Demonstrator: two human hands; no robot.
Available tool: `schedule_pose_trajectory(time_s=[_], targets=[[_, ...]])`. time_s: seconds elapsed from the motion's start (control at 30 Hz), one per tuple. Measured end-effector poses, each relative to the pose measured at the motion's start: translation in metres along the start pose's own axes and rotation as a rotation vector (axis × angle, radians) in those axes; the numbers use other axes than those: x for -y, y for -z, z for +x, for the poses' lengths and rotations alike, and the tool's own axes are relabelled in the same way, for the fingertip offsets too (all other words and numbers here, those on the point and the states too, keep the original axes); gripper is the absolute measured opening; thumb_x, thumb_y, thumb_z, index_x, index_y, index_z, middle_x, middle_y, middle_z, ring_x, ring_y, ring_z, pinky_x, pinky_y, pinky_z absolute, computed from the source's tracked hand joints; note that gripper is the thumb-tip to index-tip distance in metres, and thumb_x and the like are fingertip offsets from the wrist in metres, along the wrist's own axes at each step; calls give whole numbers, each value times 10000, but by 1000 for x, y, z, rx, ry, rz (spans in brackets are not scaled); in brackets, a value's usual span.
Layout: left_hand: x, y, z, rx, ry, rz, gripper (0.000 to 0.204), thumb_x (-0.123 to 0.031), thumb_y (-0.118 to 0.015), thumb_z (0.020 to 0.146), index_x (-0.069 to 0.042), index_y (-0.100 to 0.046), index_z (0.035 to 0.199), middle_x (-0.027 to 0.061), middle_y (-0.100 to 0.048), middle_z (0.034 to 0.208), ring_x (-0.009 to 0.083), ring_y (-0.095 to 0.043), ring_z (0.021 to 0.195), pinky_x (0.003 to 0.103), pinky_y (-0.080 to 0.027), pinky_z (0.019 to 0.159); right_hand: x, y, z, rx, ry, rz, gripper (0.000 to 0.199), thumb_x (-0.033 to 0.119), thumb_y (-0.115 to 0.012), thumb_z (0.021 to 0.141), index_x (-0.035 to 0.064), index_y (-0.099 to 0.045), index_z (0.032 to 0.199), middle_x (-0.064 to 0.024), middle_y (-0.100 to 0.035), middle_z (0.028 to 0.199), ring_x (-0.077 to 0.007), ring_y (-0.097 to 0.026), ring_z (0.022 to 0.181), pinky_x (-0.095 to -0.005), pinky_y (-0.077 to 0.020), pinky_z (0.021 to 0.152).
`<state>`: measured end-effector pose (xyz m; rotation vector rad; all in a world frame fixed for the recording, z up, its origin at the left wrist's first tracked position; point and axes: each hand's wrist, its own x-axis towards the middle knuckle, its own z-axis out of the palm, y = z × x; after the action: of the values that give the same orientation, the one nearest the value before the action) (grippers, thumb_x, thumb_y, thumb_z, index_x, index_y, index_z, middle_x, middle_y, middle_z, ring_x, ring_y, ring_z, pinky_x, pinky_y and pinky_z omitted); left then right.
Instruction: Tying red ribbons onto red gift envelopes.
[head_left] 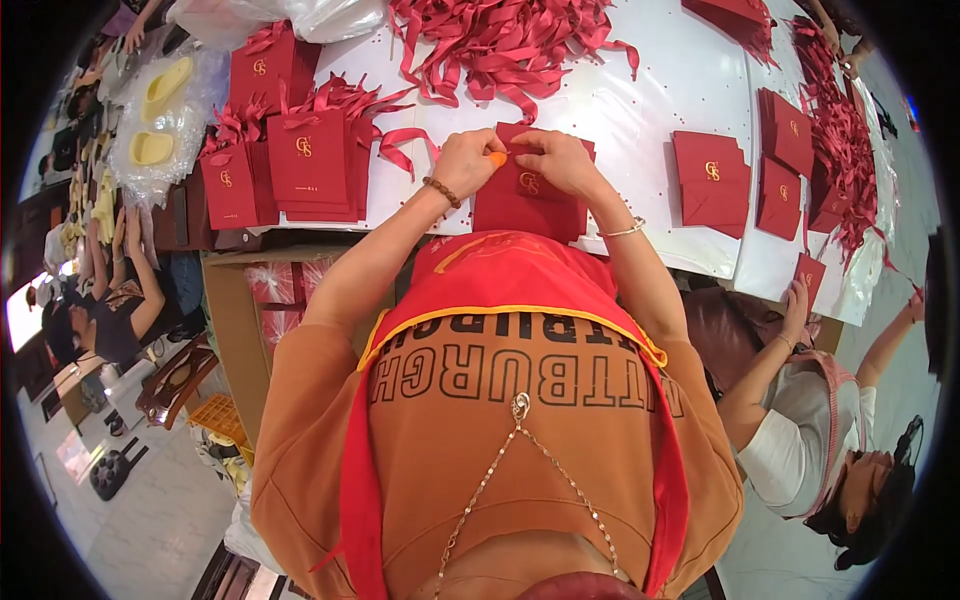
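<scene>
A red paper bag (528,205) with a gold emblem lies on the white table in front of me. My left hand (468,165) is closed at its upper left edge, with an orange cover on one fingertip. From the other side my right hand (562,162) bends over the top of the bag, its fingers pinched on the paper. The fingertips of both hands almost meet, and any ribbon between them is hidden. Just left of my left hand a loose red ribbon (400,150) curls on the table.
Red ribbons (500,45) are heaped beyond my hands. Ribboned red bags (305,165) stand at the left; flat ones (710,180) lie at the right. A cardboard box (235,300) with wrapped red packets sits below the table edge. At the right a co-worker (800,430) holds a red bag.
</scene>
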<state>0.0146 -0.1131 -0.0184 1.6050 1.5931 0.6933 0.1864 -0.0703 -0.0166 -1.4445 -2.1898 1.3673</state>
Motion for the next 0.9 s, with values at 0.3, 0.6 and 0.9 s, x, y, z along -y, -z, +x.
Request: schedule_pose_trajectory(time_s=[0.3, 0.6, 0.9], targets=[[9, -3, 4, 10, 64, -90, 81, -29, -586, 703, 30, -604, 755, 71, -607, 626, 98, -555, 541, 232, -434, 487, -4, -1, 3, 45, -20, 95, 321, 197, -634, 737, 120, -614, 1047, -103, -623, 985, -238, -588, 915, -324, -443, 809], [3, 0, 2, -42, -113, 146, 98, -67, -575, 694, 1, -604, 757, 149, -616, 654, 233, -610, 586, 325, -465, 538, -6, -4, 2, 37, 1, 108, 319, 211, -621, 736, 138, -616, 1047, -100, -628, 972, -242, -595, 890, -330, -447, 799], [-15, -6, -2, 3, -295, 606, 86, -62, -504, 710, -13, -548, 766, 179, -591, 657, 334, -590, 616, 422, -467, 572, 3, -7, 0, -52, 36, -63, 246, 225, -602, 728, 142, -635, 958, -115, -633, 874, -280, -591, 838, -374, -450, 755]])
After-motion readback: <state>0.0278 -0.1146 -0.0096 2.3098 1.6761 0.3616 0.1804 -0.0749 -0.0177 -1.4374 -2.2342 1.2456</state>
